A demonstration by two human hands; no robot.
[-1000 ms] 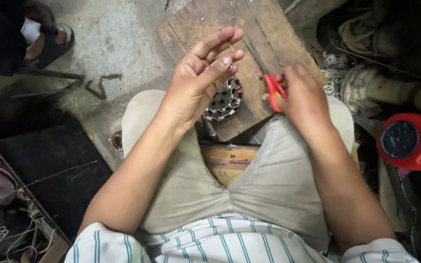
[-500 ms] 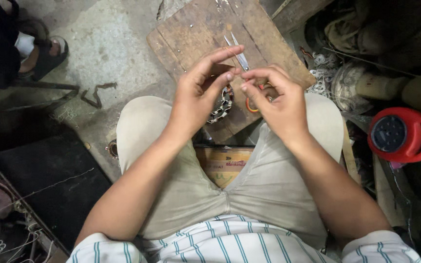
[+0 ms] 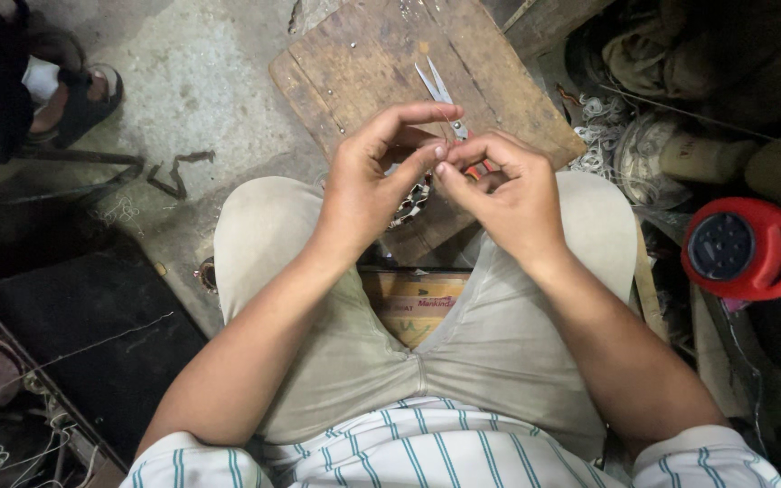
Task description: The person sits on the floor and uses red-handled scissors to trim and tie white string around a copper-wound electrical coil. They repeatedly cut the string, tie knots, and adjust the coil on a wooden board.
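My left hand [image 3: 368,185] and my right hand [image 3: 512,194] meet above my knees, thumb and forefinger tips pinched together on something too small to make out. Under my left palm sits a round silvery beaded metal piece [image 3: 410,204], held by the lower fingers. My right hand also grips small scissors [image 3: 437,87]; their orange handle is tucked in the palm and the blades point away over a worn wooden board [image 3: 354,63].
A red round device [image 3: 745,248] lies at the right among cluttered rope and cloth [image 3: 644,136]. A cardboard box [image 3: 413,307] sits between my legs. Another person's sandalled foot [image 3: 74,99] rests at the upper left on the concrete floor. Wire scraps lie at the lower left.
My left fingers were spread open; they have curled in. Both hands have come together at the fingertips, and the scissors' blades now point away over the board.
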